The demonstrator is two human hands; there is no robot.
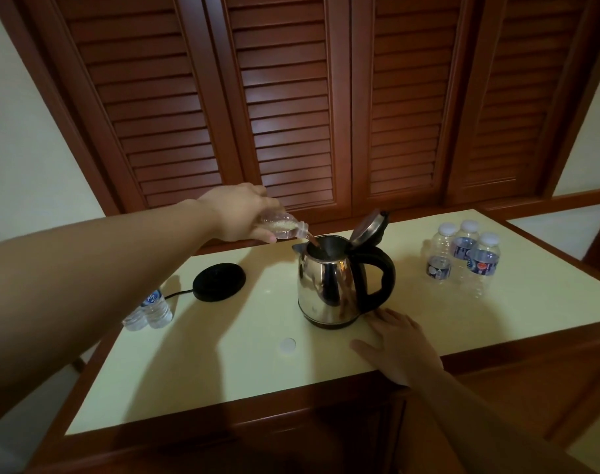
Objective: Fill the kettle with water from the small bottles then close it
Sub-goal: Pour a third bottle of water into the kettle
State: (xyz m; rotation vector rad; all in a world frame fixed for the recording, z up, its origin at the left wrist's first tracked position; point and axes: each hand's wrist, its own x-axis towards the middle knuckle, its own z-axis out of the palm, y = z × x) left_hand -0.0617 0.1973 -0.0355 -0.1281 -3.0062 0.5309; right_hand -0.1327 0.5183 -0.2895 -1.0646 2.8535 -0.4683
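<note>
Steel kettle (329,285), lid (368,229) up, takes water from tilted bottle (284,229).

In front of you, the pale cream worktop (223,364) is framed by a reddish-brown wooden edge. On its left part sits a round black power base (219,281), its black cord (177,294) trailing off to the left. A small white disc (287,345) lies flat near the worktop's front middle. Behind it all stand four louvred wooden doors (291,107), with plain light walls (21,159) either side.
</note>
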